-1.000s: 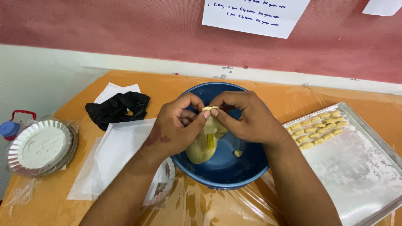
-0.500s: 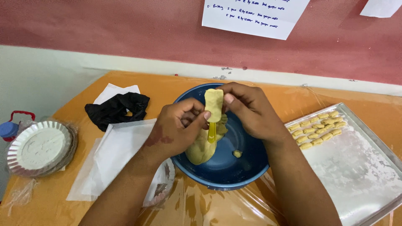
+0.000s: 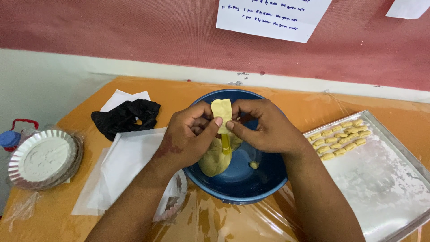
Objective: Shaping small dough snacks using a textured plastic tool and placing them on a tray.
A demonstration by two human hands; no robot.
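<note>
From the head view, your left hand (image 3: 188, 134) and right hand (image 3: 264, 130) pinch a small flat piece of pale yellow dough (image 3: 221, 110) together, fingertips closed on it, upright above the round blue plastic bowl (image 3: 237, 179), where a larger dough lump (image 3: 214, 159) lies beside a yellow plastic tool (image 3: 226, 143).

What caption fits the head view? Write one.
Both hands pinch a flat piece of dough above a blue bowl, beside a floured tray.
</note>
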